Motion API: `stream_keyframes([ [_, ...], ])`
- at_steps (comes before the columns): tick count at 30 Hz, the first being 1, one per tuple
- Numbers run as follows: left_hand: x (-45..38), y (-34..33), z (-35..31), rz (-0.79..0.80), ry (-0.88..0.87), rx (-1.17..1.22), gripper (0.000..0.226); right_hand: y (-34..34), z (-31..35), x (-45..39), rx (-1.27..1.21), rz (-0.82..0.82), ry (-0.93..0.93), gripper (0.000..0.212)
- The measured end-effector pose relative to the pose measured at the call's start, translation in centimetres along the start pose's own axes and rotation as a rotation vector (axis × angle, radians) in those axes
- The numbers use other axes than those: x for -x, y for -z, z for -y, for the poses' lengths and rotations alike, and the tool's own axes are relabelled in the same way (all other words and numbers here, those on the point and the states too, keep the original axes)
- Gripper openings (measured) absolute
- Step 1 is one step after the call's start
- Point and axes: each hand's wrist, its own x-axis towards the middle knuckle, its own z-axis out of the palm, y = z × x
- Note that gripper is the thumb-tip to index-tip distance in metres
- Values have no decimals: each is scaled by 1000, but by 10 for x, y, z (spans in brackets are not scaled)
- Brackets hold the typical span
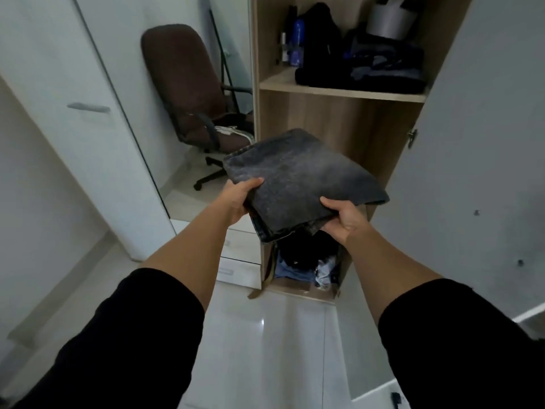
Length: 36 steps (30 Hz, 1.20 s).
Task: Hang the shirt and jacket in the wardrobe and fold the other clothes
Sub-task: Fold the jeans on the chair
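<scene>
Gripping folded grey denim jeans (300,178), left hand (239,199), right hand (342,219), wooden wardrobe (339,93).

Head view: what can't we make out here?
- Folded dark jeans: underside hidden by their own folds; left hand and right hand fingers underneath unseen.
- Bottom compartment clothes: mostly hidden behind the jeans.
- Top shelf: dark items there too dim to identify, cut off by the top edge.
- Hanging rail: not in view.
</scene>
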Motion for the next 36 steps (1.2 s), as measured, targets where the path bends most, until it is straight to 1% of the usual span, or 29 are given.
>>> stream_keyframes([
  [3, -39, -13, 4, 31, 53, -52, 61, 14, 3, -34, -61, -59, 7, 22],
  [6, -87, -24, 10, 66, 84, -104, 59, 24, 3, -75, -112, -103, 36, 23],
  [9, -143, -38, 20, 120, 60, -115, 51, 37, -2, -121, -178, -131, 65, 21],
  [11, -185, -45, 36, 154, 32, -138, 56, 51, -9, -155, -232, -165, 94, 22],
  [13, -222, -52, 59, 195, -20, -167, 65, 69, -17, -189, -287, -206, 115, 23],
  [16, -266, -60, 94, 222, -56, -247, 89, 100, -31, -238, -318, -229, 155, 26],
  [19, -309, -67, 128, 266, -82, -286, 108, 134, -44, -285, -260, -207, 204, 31],
  [20, -323, -69, 139, 280, -104, -290, 110, 144, -48, -299, -234, -199, 229, 31],
  [23, -356, -74, 170, 313, -199, -307, 99, 168, -57, -335, -191, -166, 302, 32],
  [26, -389, -79, 193, 325, -329, -377, 106, 188, -64, -364, -144, -130, 368, 34],
  [29, -414, -85, 210, 271, -404, -442, 109, 201, -64, -387, -94, -106, 431, 40],
  [33, -444, -99, 218, 234, -476, -420, 98, 208, -51, -411, -102, -113, 442, 36],
  [36, -474, -113, 208, 222, -488, -437, 91, 206, -35, -434, -77, -115, 422, 42],
])
